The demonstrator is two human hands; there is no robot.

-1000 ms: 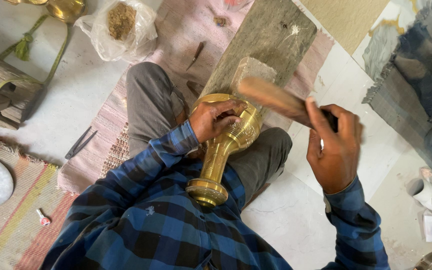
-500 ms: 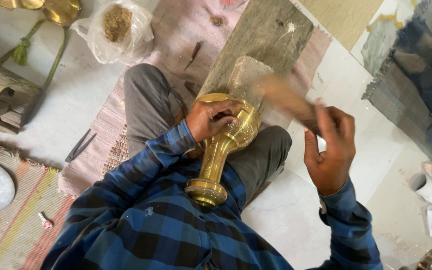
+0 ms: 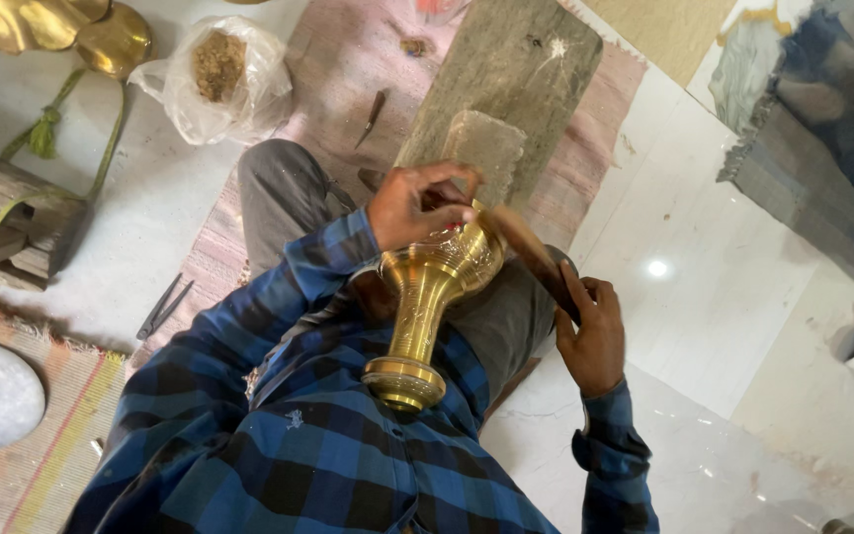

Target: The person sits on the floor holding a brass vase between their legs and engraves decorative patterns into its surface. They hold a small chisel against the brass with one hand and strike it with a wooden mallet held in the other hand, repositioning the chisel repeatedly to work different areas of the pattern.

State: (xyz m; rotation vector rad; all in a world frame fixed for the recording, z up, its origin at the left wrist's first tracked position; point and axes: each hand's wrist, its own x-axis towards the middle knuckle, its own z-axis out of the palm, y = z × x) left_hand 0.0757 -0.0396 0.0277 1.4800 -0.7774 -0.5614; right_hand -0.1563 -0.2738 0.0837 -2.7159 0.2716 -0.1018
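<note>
Golden vase (image 3: 434, 297) — blue-black checked sleeve (image 3: 249, 346), seemingly

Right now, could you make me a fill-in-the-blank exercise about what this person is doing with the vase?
1. The left hand rests on the ____ end of the brass vase.
2. The right hand holds a ____ mallet.
3. The vase's foot leans against the person's blue ____ shirt.
4. A clear ____ bag lies on the floor.

Missing words: wide; wooden; checked; plastic
</note>
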